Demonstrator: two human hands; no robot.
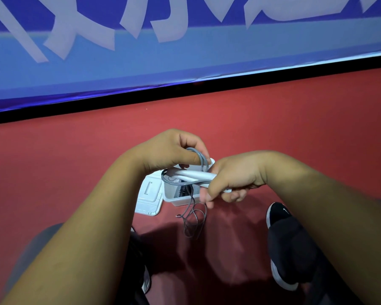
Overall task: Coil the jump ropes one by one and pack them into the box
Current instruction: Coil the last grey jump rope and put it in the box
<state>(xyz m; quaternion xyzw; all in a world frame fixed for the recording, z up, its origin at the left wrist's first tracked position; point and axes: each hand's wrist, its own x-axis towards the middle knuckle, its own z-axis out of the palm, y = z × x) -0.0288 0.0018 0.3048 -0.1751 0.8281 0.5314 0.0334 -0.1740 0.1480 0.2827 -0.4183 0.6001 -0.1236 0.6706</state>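
2 bare hands are holding a jump rope (191, 174) just above an open white box (178, 201) that is sitting on a red floor (75, 161). A long tail of grey cord (193, 221) is hanging loose past the box front. If it goes in now, the coil is likely to spring apart or snag on the rim. The left hand (172, 150) is curling its fingers round a loop of cord, wrist bending down. The right hand (233, 179) is clenching round the white handles, knuckles up. The box lid (149, 198) is lying just beside the box.
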